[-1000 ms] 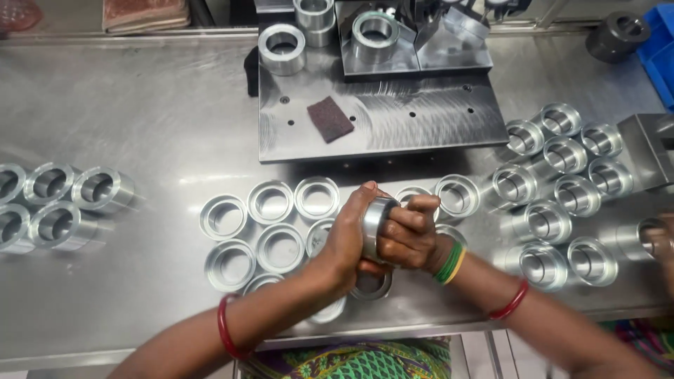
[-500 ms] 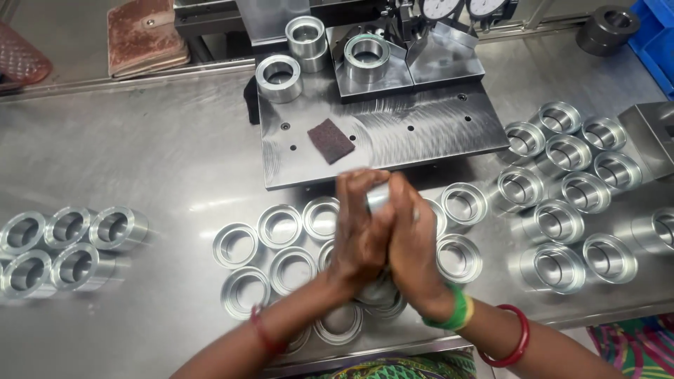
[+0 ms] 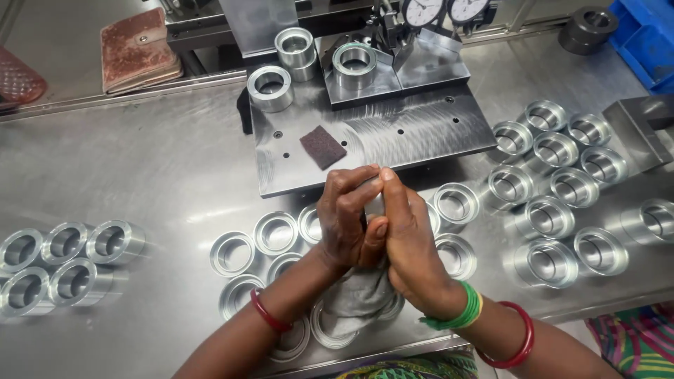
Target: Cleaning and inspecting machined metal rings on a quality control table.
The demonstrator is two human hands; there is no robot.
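Note:
My left hand (image 3: 346, 217) and my right hand (image 3: 411, 245) are pressed together, palm to palm, above the steel table (image 3: 161, 175). A machined metal ring (image 3: 373, 205) is clasped between them and only a sliver of it shows between the fingers. Below my palms a grey cloth (image 3: 357, 298) hangs down onto the rings underneath. Several similar open rings (image 3: 275, 233) lie flat around my hands. Just beyond my fingertips is the front edge of a thick steel plate (image 3: 400, 130).
A brown abrasive pad (image 3: 322, 147) lies on the plate, with ring gauges (image 3: 270, 88) and two dial gauges (image 3: 423, 10) behind. More rings are clustered at the right (image 3: 554, 184) and left (image 3: 64, 258). A brown wallet (image 3: 137, 49) and a blue bin (image 3: 649, 38) sit at the back.
My hands have risen from the rings and moved toward the plate. They have closed flat around the ring, which showed clearly one second ago and is nearly hidden now.

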